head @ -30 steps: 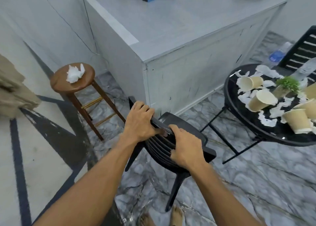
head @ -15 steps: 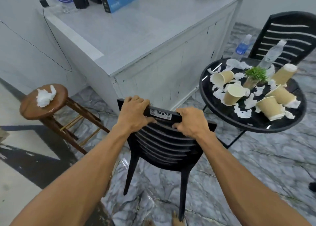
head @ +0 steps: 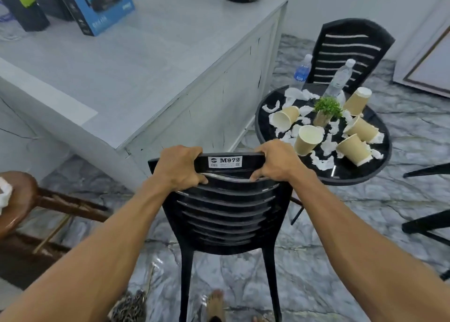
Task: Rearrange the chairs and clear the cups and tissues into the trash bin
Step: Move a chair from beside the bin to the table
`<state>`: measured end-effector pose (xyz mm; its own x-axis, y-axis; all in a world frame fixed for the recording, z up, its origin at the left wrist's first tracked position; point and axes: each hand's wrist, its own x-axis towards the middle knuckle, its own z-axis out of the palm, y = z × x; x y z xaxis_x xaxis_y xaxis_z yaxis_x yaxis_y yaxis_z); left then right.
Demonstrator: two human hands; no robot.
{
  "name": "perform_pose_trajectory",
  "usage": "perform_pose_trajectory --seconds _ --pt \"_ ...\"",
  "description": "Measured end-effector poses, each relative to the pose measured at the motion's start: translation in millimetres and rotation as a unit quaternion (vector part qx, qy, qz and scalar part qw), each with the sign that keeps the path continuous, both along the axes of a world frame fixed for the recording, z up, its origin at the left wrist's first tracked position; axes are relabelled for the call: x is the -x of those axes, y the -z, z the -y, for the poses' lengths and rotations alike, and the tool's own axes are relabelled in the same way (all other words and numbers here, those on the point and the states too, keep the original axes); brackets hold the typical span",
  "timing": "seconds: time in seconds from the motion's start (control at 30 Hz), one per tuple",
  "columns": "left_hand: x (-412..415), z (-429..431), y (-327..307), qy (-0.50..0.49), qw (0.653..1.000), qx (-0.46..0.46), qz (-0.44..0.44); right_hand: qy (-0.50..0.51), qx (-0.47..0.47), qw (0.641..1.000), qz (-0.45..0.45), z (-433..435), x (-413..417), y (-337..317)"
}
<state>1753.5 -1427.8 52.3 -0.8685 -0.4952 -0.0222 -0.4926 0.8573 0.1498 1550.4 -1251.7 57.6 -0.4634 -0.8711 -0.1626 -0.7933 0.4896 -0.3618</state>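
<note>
Chair (head: 226, 214) in hand: left hand (head: 179, 167) and right hand (head: 275, 161) both clamp its top rail, one on each side of a white label, fingers curled over the far edge and thumbs hooked under the near one. Slatted back and legs run down below the grip, towards the person's feet. Just beyond the right hand stands a round table (head: 345, 179) with tipped cups (head: 307, 140) and torn tissues (head: 322, 163) scattered among them, plus a small plant (head: 327, 107) and bottles (head: 339, 78) at its far side. Second chair (head: 348, 54) sits past the table, well apart from the grip. Low and left of the left hand, a stool (head: 19, 200) carries a lone tissue (head: 3, 196). No trash bin in view. Judgement: chair-moving is under way and clearing has not begun, so every cup and tissue is yet to be binned.
</note>
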Motion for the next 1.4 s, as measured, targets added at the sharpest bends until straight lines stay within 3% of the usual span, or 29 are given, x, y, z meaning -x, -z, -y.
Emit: perform_pose_trajectory --seconds 0.2,0.33,0.5,0.63,0.7,0.9,1.1,1.4 --pt "15.6 10.9 3.1 0.030 0.999 -0.007 -0.034 0.039 0.021 0.999 0.029 -0.6 12.2 -4.4" --pt "31.4 6.8 19.1 0.055 0.996 -0.054 -0.040 0.088 0.048 0.995 -0.011 -19.1 11.2 18.8" --pt "29.1 33.6 29.5 0.101 0.986 -0.076 -0.113 0.104 0.066 0.989 -0.080 -14.7 -2.3 27.9" --pt "33.4 29.1 27.2 0.098 0.994 -0.047 -0.033 0.132 0.013 0.984 -0.119 -12.3 -0.1 23.6" --pt "35.5 22.9 19.3 0.083 0.996 -0.044 -0.009 0.125 0.000 0.988 -0.086 -14.9 5.4 14.8" --pt "44.2 6.7 -9.2 0.113 0.993 -0.041 0.005 0.132 0.052 0.989 0.028 -46.4 5.2 6.4" --pt "79.2 -12.7 -31.5 0.180 0.983 -0.032 -0.007 0.175 0.097 0.979 -0.028 -91.9 8.5 3.9" --pt "118.0 -52.8 -15.3 0.265 0.964 -0.028 0.002 0.232 0.119 0.965 -0.015 -151.7 9.6 9.8"
